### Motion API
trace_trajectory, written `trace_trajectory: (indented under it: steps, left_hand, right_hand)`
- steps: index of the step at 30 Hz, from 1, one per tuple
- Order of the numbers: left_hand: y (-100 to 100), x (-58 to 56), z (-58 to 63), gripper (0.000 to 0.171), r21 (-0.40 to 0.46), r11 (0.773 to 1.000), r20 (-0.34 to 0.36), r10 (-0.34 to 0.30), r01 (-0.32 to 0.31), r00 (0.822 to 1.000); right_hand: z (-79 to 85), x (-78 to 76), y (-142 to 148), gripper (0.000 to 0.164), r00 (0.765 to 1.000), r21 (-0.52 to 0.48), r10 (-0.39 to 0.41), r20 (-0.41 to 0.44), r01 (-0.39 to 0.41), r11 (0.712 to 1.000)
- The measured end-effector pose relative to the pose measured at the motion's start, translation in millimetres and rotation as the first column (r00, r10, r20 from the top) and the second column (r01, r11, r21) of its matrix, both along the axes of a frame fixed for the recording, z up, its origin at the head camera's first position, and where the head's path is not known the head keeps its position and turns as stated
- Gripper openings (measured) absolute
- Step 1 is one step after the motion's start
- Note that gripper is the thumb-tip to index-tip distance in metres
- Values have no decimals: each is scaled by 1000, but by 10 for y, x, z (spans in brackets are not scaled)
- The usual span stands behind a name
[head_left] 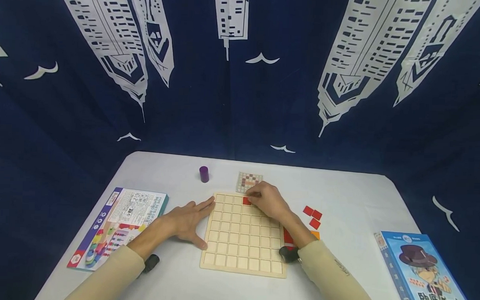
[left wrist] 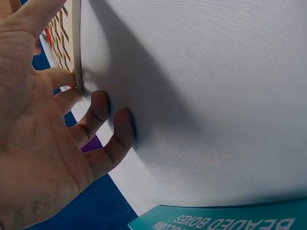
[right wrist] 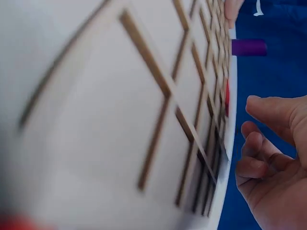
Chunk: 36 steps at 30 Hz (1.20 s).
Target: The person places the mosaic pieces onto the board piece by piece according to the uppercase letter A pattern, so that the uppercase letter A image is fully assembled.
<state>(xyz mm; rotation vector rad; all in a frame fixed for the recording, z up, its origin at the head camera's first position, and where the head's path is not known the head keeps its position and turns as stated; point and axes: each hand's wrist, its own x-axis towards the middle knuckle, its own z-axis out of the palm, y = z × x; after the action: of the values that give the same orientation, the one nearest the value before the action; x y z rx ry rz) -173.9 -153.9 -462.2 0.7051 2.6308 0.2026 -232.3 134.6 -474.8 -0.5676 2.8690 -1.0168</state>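
A square wooden grid board (head_left: 237,229) lies in the middle of the white table. My left hand (head_left: 187,221) rests at its left edge, thumb and fingers spread wide; in the left wrist view the left hand (left wrist: 43,120) touches the board's side (left wrist: 76,43) with some fingertips. A red square tile (head_left: 246,201) sits in the board's far row. Over that row hovers my right hand (head_left: 266,198), fingers beside the tile. In the right wrist view the right hand (right wrist: 273,163) has loosely bent fingers, thumb apart, nothing visible between them.
Just beyond the board lies a patterned card (head_left: 248,180). A purple cylinder (head_left: 204,174) stands back left. Loose red tiles (head_left: 314,223) and an orange piece (head_left: 315,234) lie right of the board. Boxes flank the table: a beaded-game box (head_left: 118,225) left, a blue box (head_left: 426,271) right.
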Motion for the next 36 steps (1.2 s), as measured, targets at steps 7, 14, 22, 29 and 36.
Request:
trace_trajectory:
  steps: [7,14,22,29,36]
  left_hand:
    - [4,6,16,128,12,1000,14,9,-9,1000]
    - [5,-1,8,129,4,1000,13,5,-5,1000]
    - [14,-7,6,130,7,1000,24,10,-10,1000]
    - [24,-15,24,128,28,1000,29,12,-13,999]
    - [12,11,19,129,14,1000,29,18,-18,999]
  right_hand:
    - [148,105,323,16,1000,34,-9,11,9,999]
    - [128,216,661,18,996,72,-75,46,71,995]
    - [14,344,888,19,987,93,-135,83,127,988]
    - [-6,385,976,21,986,86,-143,88,136,987]
    - [-21,418,1035,22,985,100,-143,99,133,986]
